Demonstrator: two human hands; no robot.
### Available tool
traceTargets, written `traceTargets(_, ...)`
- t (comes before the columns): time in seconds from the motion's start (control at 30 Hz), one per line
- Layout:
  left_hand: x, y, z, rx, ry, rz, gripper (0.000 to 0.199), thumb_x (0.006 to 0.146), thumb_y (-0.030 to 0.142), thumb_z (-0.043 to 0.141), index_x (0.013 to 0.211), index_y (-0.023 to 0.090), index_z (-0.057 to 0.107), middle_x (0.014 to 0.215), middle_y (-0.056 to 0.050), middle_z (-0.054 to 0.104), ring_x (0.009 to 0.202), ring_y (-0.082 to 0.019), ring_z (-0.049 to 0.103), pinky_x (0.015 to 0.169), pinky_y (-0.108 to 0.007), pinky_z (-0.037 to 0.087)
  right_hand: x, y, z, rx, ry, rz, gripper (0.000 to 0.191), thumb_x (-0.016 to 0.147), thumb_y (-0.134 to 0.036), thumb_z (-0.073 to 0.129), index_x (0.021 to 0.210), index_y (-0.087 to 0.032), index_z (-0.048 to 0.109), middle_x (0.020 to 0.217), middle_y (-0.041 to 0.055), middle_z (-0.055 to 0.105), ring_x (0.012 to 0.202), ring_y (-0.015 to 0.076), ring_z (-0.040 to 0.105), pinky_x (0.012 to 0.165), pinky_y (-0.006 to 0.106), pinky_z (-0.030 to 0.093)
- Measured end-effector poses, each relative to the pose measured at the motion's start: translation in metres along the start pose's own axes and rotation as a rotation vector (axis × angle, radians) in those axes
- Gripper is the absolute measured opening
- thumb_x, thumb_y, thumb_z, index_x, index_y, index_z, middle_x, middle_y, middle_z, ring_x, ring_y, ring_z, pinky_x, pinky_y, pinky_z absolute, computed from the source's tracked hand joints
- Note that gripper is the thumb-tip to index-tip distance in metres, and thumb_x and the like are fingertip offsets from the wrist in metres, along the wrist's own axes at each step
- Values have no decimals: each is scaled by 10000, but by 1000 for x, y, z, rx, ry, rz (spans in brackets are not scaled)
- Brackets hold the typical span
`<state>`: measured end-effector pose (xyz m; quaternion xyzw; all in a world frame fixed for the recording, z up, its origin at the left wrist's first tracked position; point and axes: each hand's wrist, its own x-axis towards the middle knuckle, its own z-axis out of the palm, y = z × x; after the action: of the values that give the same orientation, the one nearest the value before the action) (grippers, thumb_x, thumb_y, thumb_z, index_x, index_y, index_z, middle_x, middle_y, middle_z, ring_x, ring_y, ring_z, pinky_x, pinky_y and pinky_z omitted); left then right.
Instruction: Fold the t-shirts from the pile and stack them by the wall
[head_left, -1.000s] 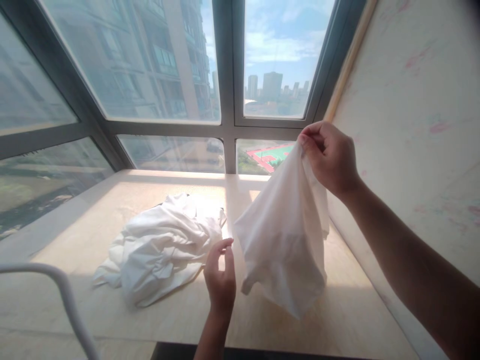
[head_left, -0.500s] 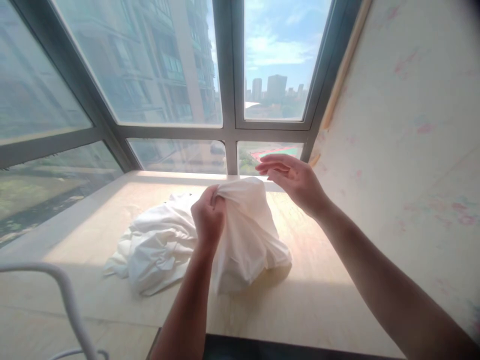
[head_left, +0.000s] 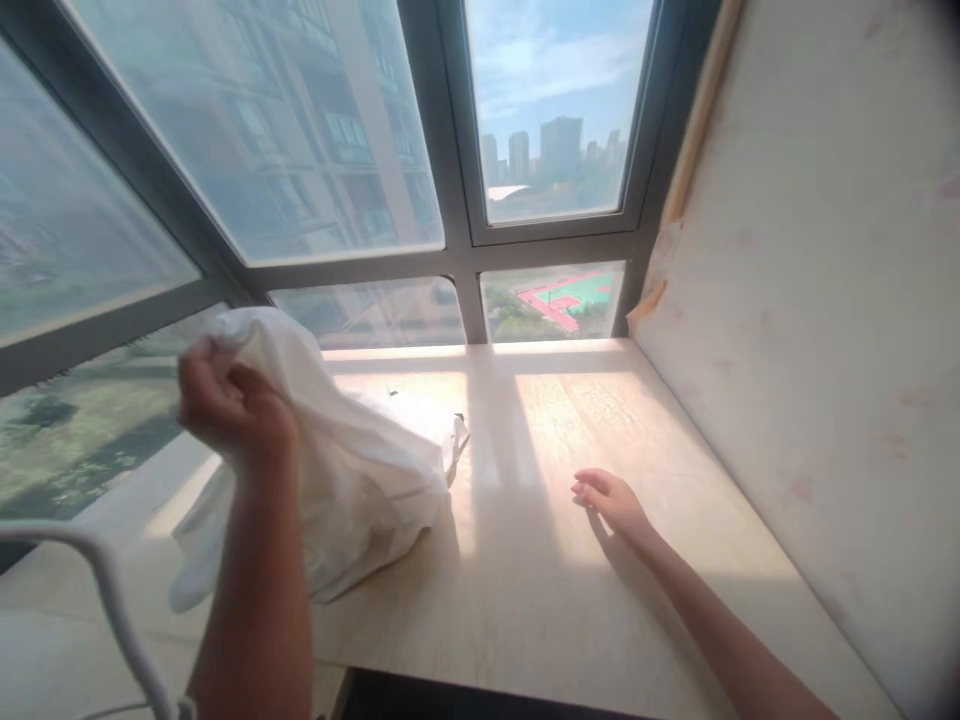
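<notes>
White cloth [head_left: 352, 480] hangs from my left hand [head_left: 236, 405], which is closed on its upper edge at the left. The lower folds spread over the pale wooden surface [head_left: 510, 600]. Whether this is one cloth or two overlapping ones cannot be told. My right hand [head_left: 611, 505] is low over the wood on the right, away from the cloth, with its fingers bent and close together. What it holds, if anything, is too small or hidden to make out.
Dark-framed windows [head_left: 461, 260] rise behind the wooden surface. A patterned wall [head_left: 810, 330] stands at the right. At the lower left a white curved tube [head_left: 112, 590] reaches into view. A dark gap [head_left: 480, 697] lies at the front edge.
My left hand has moved left and up with the white cloth, now over where the other white heap lay. My right hand has dropped lower, and its fingers have drawn together.
</notes>
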<state>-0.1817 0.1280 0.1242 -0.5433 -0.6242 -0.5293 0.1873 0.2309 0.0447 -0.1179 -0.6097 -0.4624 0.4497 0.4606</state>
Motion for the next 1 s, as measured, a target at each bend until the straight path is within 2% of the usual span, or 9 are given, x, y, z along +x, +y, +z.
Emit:
traceTargets(0.07,-64,-18,28,86,-148,104,596,920,503,466,1331,76,530,1425,-181,544,1361,-388,457,1145,-579,307,-5,18,6,-35,49,-65,276,794,-323,552,964,-165,702,910,116,759,890,268,737,830,399,575)
traceTargets(0.17,-151,-47,61,330,-480,248,570,936,499,439,1277,66,585,1403,-247,555,1332,-424,474,1142,-637,247,-12,32,8,-159,75,-204,269,822,-287,506,968,-180,705,909,99,758,890,261,727,838,386,558)
traceTargets(0.23,-182,-64,71,417,-532,298,585,946,507,441,1327,81,562,1456,-240,512,1365,-410,439,1166,-607,209,-15,35,6,-220,58,-256,275,835,-267,484,972,-178,706,901,89,755,877,246,719,829,367,552)
traceTargets(0.3,-187,-75,76,454,-530,310,593,957,512,434,1368,95,531,1477,-221,493,1384,-383,415,1183,-564,190,-15,36,4,-250,56,-281,280,848,-257,471,982,-174,702,901,83,752,870,234,714,826,352,549)
traceTargets(0.57,-146,-83,93,456,-575,179,561,923,451,485,1361,102,516,1419,-229,522,1354,-383,412,1144,-602,237,-15,38,9,-321,105,-354,291,871,-244,445,975,-175,707,932,96,749,899,232,701,865,368,535)
traceTargets(0.7,-142,-70,94,399,-539,147,507,918,386,486,1336,103,536,1421,-233,525,1372,-389,401,1155,-642,190,-15,36,9,-338,98,-360,301,887,-244,421,974,-180,703,931,99,746,904,234,694,862,374,531)
traceTargets(0.8,-159,-44,82,237,-458,139,462,922,308,462,1338,120,536,1423,-207,536,1375,-353,424,1184,-607,176,-15,34,7,-331,92,-361,303,895,-256,418,977,-180,700,938,102,745,909,237,695,867,378,531)
traceTargets(0.9,-206,-7,64,-153,-457,-54,354,928,339,474,1200,153,606,1277,-164,633,1257,-290,544,1103,-475,381,-19,31,9,-284,130,-351,280,902,-315,460,970,-184,698,955,114,743,893,246,698,849,381,542)
traceTargets(1.0,-270,34,49,-538,-722,-337,334,968,432,440,948,181,661,943,-93,717,885,-220,676,800,-348,538,-34,24,20,-181,147,-310,283,921,-416,500,901,-187,665,864,87,708,728,207,671,688,322,544)
